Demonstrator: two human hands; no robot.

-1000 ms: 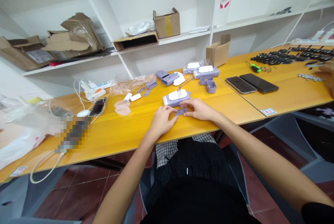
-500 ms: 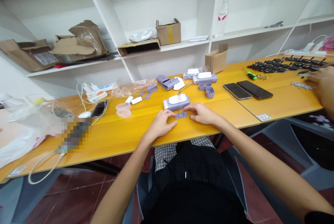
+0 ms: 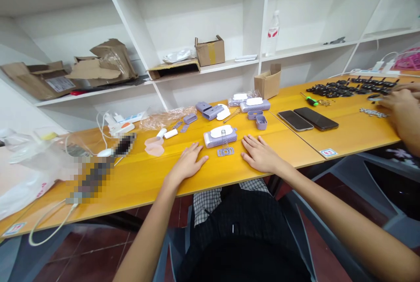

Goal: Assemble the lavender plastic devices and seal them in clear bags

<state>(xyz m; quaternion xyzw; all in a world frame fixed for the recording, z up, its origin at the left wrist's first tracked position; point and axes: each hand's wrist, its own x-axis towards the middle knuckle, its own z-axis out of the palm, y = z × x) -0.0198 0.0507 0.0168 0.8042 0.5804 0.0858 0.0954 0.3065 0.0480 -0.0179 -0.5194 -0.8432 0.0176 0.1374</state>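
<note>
My left hand [image 3: 187,162] lies flat on the table with its fingers spread, holding nothing. To the right, my right hand [image 3: 260,154] also rests palm down, fingers apart and free of any object. Between the two hands is a flat grey-purple plate with cutouts [image 3: 225,152]. A metal coil spring [image 3: 224,137] extends from just behind this plate up over a purple casing with a white oval top [image 3: 211,141]. Neither hand touches the plate, the spring or the casing.
Behind lie purple shells [image 3: 215,111], open purple cups [image 3: 261,122], white cylinders [image 3: 171,133] and pinkish film pieces [image 3: 154,146]. Two phones [image 3: 315,118], a green screwdriver [image 3: 311,100] and many black parts [image 3: 334,88] are on the right, near another person's hand [image 3: 402,109].
Both hands have drawn away from the plate to either side and now lie flat. The plate and spring stay in front of and on the casing. The view has tilted slightly upward.
</note>
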